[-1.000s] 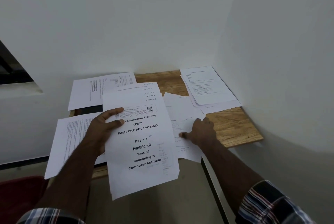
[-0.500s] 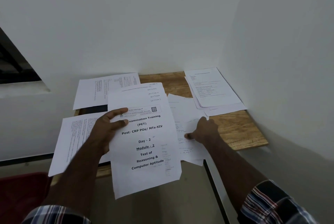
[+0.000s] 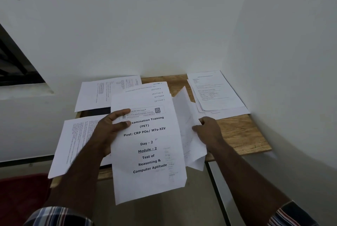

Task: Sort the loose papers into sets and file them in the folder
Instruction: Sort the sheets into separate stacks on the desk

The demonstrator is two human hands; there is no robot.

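A stack of printed sheets (image 3: 147, 145), topped by a cover page, is held above the near edge of the wooden counter (image 3: 237, 134) in the left hand (image 3: 111, 129), thumb curled over its face. A loose sheet (image 3: 187, 125) is pinched and raised on edge by the right hand (image 3: 209, 131). Further paper piles lie at far left (image 3: 102, 94), near left (image 3: 73, 141) and far right (image 3: 217, 92), with a dark folder (image 3: 96, 111) partly covered between the left piles.
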